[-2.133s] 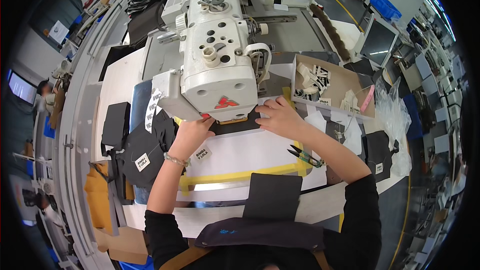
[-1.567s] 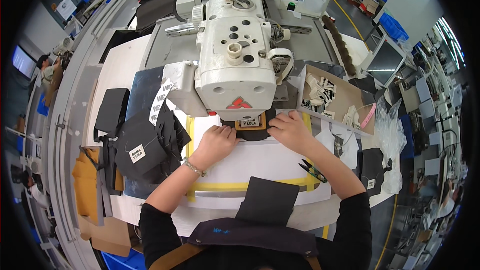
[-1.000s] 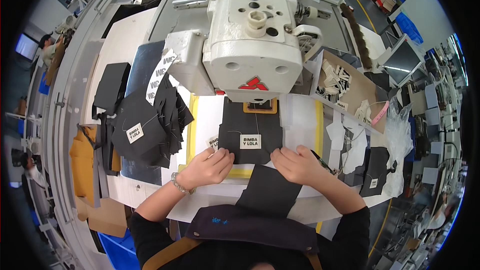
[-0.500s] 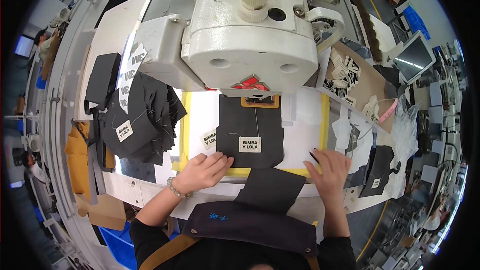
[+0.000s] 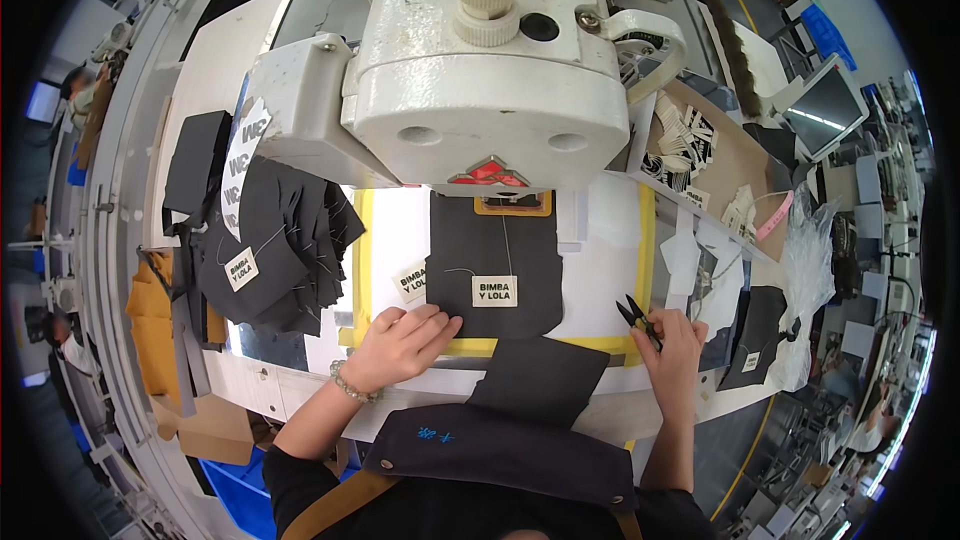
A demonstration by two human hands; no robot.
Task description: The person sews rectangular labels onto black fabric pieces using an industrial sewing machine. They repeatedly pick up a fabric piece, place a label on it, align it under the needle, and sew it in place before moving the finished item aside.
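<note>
Two hands busy, fwiw: left hand (image 5: pixel 403 348) pinching the near-left corner of a black rectangular fabric panel (image 5: pixel 488 254), right hand (image 5: pixel 674 342) gripping black-bladed snips (image 5: pixel 638 318), tips angled forward-left. Thin pale thread (image 5: pixel 507 243) sits beyond and between both sets of fingers, running away toward the white metal sewing head (image 5: pixel 490 105).

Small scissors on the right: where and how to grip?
Small scissors: probably best by the handle end, coming from the picture's lower right, where the right hand has them. The blades stand open, tips pointing up and left, away from that hand.
</note>
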